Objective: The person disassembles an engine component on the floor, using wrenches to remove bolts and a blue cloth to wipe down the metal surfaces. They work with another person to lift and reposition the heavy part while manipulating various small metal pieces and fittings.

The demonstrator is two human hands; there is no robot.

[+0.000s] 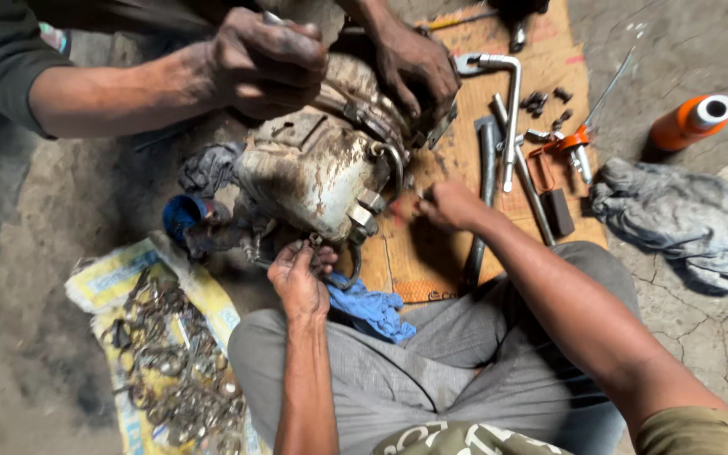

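The dirty engine casing (318, 168) lies on the ground at the edge of a cardboard sheet (431, 261), just in front of the person's knees. The left hand (299, 274) is curled around a small metal part at the casing's lower side, and the right hand (448, 205) pinches something small beside the casing; what it is, I cannot tell. Another person's two hands (267, 59) grip the casing's far end, and a blue rag (372, 310) lies near the left hand.
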